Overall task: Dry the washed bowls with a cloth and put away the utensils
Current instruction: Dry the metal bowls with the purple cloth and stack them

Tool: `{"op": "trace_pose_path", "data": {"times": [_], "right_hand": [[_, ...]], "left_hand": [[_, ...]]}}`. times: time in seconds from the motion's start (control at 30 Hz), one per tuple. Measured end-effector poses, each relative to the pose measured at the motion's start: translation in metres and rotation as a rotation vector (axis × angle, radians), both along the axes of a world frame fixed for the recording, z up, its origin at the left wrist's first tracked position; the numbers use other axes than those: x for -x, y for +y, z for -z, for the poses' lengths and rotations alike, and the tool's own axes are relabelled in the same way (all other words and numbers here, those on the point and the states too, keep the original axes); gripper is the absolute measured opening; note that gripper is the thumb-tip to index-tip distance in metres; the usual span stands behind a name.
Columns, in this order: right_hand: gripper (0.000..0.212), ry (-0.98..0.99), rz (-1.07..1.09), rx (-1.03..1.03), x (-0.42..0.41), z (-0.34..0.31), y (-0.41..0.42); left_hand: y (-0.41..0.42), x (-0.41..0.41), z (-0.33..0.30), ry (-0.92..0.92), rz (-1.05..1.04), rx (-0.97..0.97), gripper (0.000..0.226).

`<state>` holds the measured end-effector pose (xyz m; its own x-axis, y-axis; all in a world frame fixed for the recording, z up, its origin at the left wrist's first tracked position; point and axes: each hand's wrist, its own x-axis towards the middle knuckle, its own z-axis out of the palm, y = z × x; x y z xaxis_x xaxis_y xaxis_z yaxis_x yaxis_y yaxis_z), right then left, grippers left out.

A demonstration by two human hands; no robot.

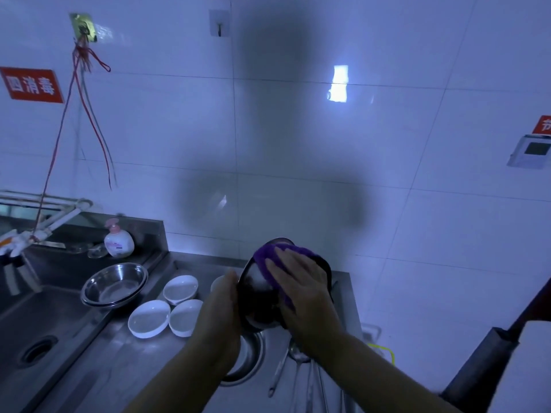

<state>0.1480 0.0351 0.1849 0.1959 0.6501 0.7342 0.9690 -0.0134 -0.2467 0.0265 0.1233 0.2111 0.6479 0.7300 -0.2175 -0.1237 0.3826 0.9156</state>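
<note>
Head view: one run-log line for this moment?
step: drying | left hand: grips steel bowl | right hand: presses purple cloth on bowl | utensils: on counter

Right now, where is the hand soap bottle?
In the head view, the hand soap bottle stands at the left on the steel ledge behind the sink, against the raised backsplash, just beyond the empty steel basin.

Two bare forearms, no sleeves

Left hand (222, 296) and right hand (301, 281) bare, ungloved; no rings, watch or bands visible; forearms rising from lower centre and lower right of the frame, dimly lit.
</note>
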Motion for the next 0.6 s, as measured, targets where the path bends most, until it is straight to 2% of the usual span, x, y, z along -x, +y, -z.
{"op": "trace_pose_path", "data": {"times": [0.07, 0.13, 0.23, 0.4, 0.53, 0.6], "right_hand": [[0.042, -0.163, -0.015, 0.041, 0.01, 0.011, 0.001], [0.039, -0.261, -0.012, 0.059, 0.016, 0.02, 0.002], [0.033, -0.203, -0.006, -0.019, 0.014, 0.016, 0.01], [0.033, 0.183, -0.027, -0.144, 0.004, -0.012, 0.025], [0.033, 0.564, -0.057, -0.125, -0.01, -0.022, 0.023], [0.036, 0.778, -0.072, -0.19, -0.014, -0.02, 0.02]], "left_hand": [[0.0, -0.001, -0.004, -0.042, 0.014, 0.086, 0.051], [-0.004, -0.003, -0.006, -0.066, -0.022, 0.11, 0.053], [-0.01, -0.008, -0.006, -0.113, -0.078, 0.097, 0.046], [-0.001, -0.009, 0.007, -0.153, -0.092, 0.006, 0.031], [0.015, -0.009, 0.023, -0.116, -0.082, 0.02, 0.037], [0.021, -0.01, 0.026, -0.097, -0.135, 0.065, 0.044]]}}
